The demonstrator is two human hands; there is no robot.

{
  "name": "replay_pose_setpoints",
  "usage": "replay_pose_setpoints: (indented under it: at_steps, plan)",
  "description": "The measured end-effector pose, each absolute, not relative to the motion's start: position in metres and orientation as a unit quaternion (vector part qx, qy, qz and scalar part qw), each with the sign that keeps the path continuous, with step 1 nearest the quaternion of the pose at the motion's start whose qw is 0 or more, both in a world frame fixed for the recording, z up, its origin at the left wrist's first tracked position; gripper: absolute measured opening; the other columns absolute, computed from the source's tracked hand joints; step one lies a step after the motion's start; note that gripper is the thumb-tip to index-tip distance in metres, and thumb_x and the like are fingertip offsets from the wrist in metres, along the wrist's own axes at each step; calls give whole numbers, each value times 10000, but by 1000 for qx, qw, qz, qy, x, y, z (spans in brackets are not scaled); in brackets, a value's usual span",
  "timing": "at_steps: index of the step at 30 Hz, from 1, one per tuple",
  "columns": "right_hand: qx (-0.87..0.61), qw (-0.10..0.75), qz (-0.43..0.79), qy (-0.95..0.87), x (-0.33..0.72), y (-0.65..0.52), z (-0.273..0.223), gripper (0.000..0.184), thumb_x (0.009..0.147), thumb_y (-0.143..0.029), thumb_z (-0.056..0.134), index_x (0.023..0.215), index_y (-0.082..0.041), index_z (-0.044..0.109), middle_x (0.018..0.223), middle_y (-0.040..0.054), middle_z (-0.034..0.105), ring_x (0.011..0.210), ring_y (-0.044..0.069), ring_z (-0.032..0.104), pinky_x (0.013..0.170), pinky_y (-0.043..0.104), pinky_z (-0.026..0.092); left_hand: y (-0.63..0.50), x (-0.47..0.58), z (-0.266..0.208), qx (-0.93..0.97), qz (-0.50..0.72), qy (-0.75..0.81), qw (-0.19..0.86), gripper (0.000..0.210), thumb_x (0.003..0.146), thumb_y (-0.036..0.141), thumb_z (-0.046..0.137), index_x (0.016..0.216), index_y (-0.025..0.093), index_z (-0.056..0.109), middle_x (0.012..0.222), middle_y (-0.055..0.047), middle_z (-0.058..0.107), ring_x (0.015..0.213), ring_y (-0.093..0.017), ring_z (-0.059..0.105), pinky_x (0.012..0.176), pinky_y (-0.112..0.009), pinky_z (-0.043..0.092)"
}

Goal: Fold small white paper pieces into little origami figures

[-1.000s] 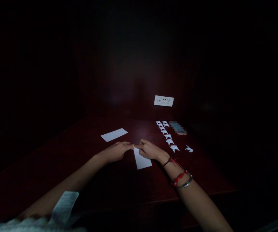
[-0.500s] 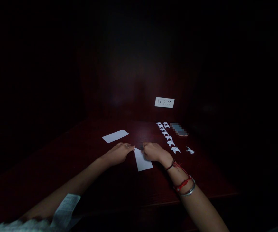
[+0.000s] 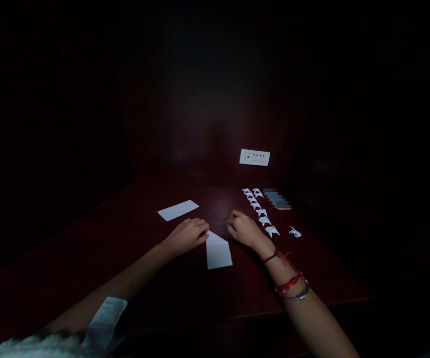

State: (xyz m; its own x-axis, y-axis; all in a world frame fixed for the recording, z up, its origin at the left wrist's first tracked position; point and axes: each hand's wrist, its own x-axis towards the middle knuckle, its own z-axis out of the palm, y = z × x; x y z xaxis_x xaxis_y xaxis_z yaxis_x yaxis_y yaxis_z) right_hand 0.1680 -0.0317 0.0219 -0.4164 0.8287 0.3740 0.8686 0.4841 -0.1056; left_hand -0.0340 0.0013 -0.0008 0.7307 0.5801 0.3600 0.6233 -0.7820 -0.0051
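Note:
A small white sheet of paper [image 3: 219, 256] with its top folded down at a slant lies on the dark red table. My left hand [image 3: 188, 235] pinches the sheet's top left corner between thumb and fingers. Beyond the sheet's right side, my right hand [image 3: 245, 229] hovers apart from the paper, its fingers curled in and nothing visible in them. A second white paper strip [image 3: 178, 210], flat and unfolded, rests behind my left hand. Several small folded paper pieces [image 3: 262, 214] stand in a slanting row right of my right hand.
A pixelated phone [image 3: 276, 199] lies behind the folded pieces at the right. Nearer me is a crumpled white paper bit [image 3: 294, 231]. A white wall socket [image 3: 254, 157] sits on the back panel. The table's front edge [image 3: 252, 314] runs below my arms.
My right hand has let go of the sheet and moved right and slightly away. The sheet has turned a little toward me, showing its slanted folded top. My left hand keeps its corner.

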Motion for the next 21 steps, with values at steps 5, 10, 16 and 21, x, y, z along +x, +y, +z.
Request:
replay_pose_setpoints:
  at_steps: [5, 10, 16, 21]
  plan:
    - [-456, 233, 43, -858, 162, -20, 3, 215, 681, -287, 518, 847, -163, 576, 841, 36, 449, 804, 115, 442, 728, 227, 350, 6, -33, -5, -920, -205, -335, -18, 163, 741, 327, 444, 834, 197, 470, 788, 3, 495, 759, -151, 466, 664, -248, 332]
    - [-463, 258, 101, -842, 161, -14, -8, 119, 651, -195, 546, 758, -152, 576, 815, 19, 435, 767, 95, 431, 713, 216, 347, 12, -32, -10, -907, -217, -352, -76, 207, 696, 341, 505, 843, 197, 483, 715, 21, 482, 704, -137, 455, 628, -232, 330]
    - [-462, 293, 95, -832, 159, -16, -3, 63, 670, -151, 507, 700, -157, 562, 797, 9, 434, 777, 99, 424, 717, 230, 333, 5, -30, -5, -909, -244, -333, -58, 116, 726, 282, 459, 738, 192, 531, 756, 7, 463, 756, -142, 436, 690, -251, 328]
    - [-442, 316, 67, -837, 152, -25, 7, 101, 697, -178, 481, 753, -185, 565, 850, 12, 435, 852, 118, 405, 757, 253, 309, -3, -27, 3, -895, -302, -326, -39, 139, 751, 256, 413, 762, 192, 536, 807, -4, 448, 802, -145, 429, 767, -275, 324]
